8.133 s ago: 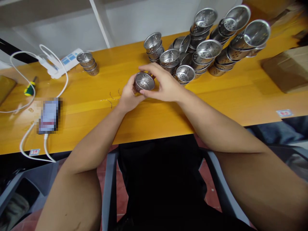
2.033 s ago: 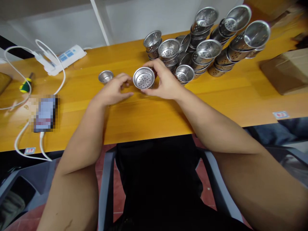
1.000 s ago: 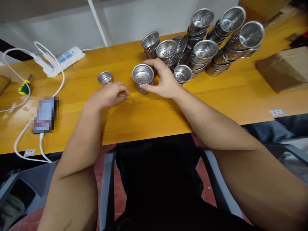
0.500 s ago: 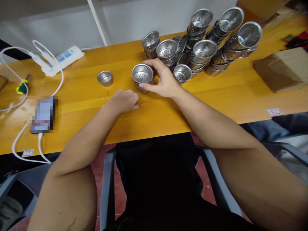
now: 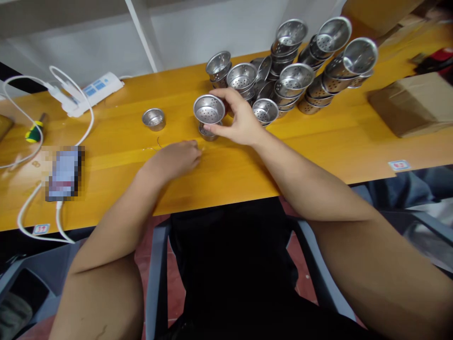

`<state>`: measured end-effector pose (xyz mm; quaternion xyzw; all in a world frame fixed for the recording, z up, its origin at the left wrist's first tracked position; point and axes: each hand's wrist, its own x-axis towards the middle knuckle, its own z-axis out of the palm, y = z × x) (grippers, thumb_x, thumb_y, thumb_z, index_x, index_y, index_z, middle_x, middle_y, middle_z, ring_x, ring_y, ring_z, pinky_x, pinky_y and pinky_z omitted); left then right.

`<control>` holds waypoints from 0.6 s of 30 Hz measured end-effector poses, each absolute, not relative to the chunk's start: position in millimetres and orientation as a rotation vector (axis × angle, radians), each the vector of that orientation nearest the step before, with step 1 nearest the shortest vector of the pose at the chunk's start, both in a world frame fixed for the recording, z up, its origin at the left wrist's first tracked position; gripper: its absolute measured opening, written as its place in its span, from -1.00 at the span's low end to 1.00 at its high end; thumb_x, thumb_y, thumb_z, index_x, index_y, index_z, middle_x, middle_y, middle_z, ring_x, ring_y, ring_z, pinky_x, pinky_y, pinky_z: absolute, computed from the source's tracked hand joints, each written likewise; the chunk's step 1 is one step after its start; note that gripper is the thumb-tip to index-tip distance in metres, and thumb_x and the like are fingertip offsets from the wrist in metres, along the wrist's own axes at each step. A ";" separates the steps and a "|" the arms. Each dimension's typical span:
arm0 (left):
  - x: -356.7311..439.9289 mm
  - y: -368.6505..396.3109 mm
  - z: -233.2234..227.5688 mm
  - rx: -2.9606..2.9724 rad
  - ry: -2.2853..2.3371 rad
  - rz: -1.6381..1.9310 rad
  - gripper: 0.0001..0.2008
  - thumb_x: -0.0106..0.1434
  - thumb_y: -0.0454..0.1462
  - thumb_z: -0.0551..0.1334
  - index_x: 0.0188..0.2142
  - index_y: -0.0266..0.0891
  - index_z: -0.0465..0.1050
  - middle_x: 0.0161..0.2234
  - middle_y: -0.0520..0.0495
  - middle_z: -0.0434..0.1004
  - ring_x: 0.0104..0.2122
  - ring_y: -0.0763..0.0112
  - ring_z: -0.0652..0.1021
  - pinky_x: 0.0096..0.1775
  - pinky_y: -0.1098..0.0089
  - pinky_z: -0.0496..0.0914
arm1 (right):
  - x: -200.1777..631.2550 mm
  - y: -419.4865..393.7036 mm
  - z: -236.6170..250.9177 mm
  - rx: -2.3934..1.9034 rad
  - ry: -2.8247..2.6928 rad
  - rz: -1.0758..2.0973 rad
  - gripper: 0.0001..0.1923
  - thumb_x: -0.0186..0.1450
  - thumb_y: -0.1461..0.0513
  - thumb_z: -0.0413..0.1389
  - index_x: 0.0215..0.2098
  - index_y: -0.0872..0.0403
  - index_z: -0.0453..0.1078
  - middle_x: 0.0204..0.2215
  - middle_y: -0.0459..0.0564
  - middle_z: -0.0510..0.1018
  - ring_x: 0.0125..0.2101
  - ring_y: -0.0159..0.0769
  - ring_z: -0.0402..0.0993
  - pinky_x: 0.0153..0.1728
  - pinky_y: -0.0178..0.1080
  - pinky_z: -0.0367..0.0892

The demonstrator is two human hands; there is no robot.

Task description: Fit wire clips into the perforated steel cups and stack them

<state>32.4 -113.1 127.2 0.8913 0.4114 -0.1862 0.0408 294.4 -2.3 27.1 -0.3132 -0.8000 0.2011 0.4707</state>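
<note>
My right hand grips a perforated steel strainer cup by its rim and holds it just above another small cup on the wooden table. My left hand rests knuckles-up on the table in front of them, fingers curled over a thin wire piece; whether it holds the wire is hidden. Another thin wire lies just left of that hand. A single small steel cup stands alone further left.
A pile of stacked strainer cups fills the back right. A cardboard box sits at far right. At left lie a phone on a white cable, a power strip and a green-handled screwdriver.
My left hand slid from beside the held cup down toward the table's near side, over the wire. My right hand keeps the strainer cup nearly still above the lower cup.
</note>
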 end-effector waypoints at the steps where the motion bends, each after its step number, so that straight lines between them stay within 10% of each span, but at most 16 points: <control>1: 32.9 -122.6 125.8 2.727 1.265 -0.580 -0.53 0.90 -0.28 0.07 0.28 -0.37 0.81 0.38 -0.45 0.81 0.30 -0.17 0.87 0.30 -0.01 0.75 | 294.2 -2.7 27.9 -0.765 -1.961 0.486 0.12 0.41 -0.54 0.55 0.63 -0.13 0.54 0.51 0.26 0.69 0.53 0.48 0.64 0.63 0.45 0.57; 13: 0.1 -249.7 44.7 2.986 0.796 0.491 -0.43 0.82 -0.08 0.44 0.56 -0.47 0.57 0.48 -0.41 0.84 0.46 -0.21 0.85 0.49 -0.13 0.84 | 290.6 -4.4 29.1 -0.765 -1.970 0.500 0.06 0.44 -0.46 0.59 0.63 -0.14 0.53 0.50 0.26 0.68 0.54 0.48 0.62 0.65 0.45 0.54; 18: -9.4 -277.0 10.5 2.875 0.885 0.954 -0.71 0.82 -0.42 0.32 0.40 -0.31 0.70 0.24 -0.22 0.97 0.25 0.00 0.94 0.32 -0.06 0.95 | 289.7 -5.3 30.1 -0.773 -1.962 0.516 0.10 0.39 -0.50 0.61 0.62 -0.14 0.55 0.50 0.28 0.69 0.50 0.49 0.65 0.64 0.50 0.55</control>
